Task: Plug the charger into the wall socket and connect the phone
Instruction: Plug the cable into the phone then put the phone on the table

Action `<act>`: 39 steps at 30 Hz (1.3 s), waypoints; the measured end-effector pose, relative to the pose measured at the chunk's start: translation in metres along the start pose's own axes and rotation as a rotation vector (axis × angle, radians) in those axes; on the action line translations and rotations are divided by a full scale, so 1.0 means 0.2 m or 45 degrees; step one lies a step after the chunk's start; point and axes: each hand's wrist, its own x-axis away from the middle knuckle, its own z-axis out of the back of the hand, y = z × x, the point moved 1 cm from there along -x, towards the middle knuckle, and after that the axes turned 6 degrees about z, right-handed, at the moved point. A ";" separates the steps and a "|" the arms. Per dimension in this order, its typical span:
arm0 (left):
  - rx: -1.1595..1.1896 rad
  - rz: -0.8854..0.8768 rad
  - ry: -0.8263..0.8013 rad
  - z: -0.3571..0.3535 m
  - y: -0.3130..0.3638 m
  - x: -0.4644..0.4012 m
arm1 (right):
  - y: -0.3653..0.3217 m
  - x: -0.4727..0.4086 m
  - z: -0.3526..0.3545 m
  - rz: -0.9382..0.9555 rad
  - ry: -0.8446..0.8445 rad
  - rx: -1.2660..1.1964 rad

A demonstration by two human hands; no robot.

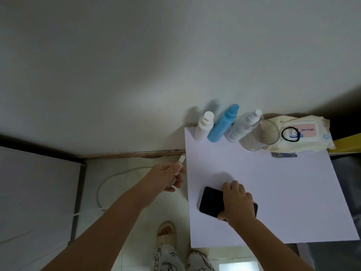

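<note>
My left hand [168, 178] is closed around the white plug end of the charger cable [180, 161], held in the air just left of the table's edge. The white cable [109, 178] loops down over the floor behind it. A black phone [212, 199] lies face up on the white table top [263, 182], near its front left. My right hand [237, 202] rests on the phone's right half, fingers curled over it. No wall socket is visible in this view.
Three bottles stand at the table's back edge: white [204, 127], blue [223, 125] and clear [244, 126]. Beside them are a glass [260, 134] and a pack of wipes [304, 133] with a black hair tie on it. A white surface [35, 192] sits left; my slippered foot [166, 231] is below.
</note>
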 end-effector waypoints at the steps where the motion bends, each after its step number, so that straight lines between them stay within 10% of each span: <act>1: 0.014 -0.004 -0.001 0.00 0.00 0.01 | 0.00 0.00 0.00 0.003 -0.008 -0.011; 9: 0.041 -0.048 -0.005 -0.01 0.04 0.14 | 0.05 0.09 0.09 0.016 0.024 -0.490; 25: -0.178 -0.266 -0.152 -0.06 0.35 0.57 | -0.02 0.35 0.91 -0.233 0.638 -2.689; 39: -0.126 -0.308 -0.141 -0.04 0.50 0.70 | -0.11 0.39 1.02 -0.185 0.730 -2.757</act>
